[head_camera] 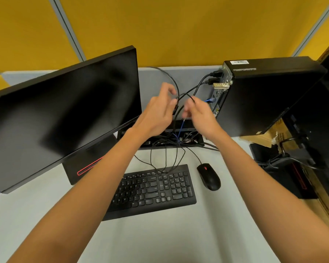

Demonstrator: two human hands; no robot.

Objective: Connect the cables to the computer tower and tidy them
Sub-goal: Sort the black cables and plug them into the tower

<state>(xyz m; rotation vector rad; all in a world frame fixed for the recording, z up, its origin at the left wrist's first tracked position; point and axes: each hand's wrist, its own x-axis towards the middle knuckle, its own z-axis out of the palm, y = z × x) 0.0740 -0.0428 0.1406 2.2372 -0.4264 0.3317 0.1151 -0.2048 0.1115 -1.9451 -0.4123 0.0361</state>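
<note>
The black computer tower [264, 95] stands upright at the back right of the desk, its rear ports facing left. Two black cables [199, 84], a silver-ended connector [219, 86] and a blue network cable [210, 100] are plugged into it. In front of the tower, my left hand [158, 112] and my right hand [199, 114] are raised close together. Both hold a thin black cable [176, 86] that loops up between them; my left fingers pinch its dark plug. Motion blur hides the exact finger positions.
A black monitor [65, 114] stands tilted at the left. A keyboard [154, 188] and a mouse [209, 176] lie on the grey desk [160, 236]. A cable tray [169, 137] full of tangled wires sits behind the keyboard. Cardboard and black equipment [311, 149] crowd the right edge.
</note>
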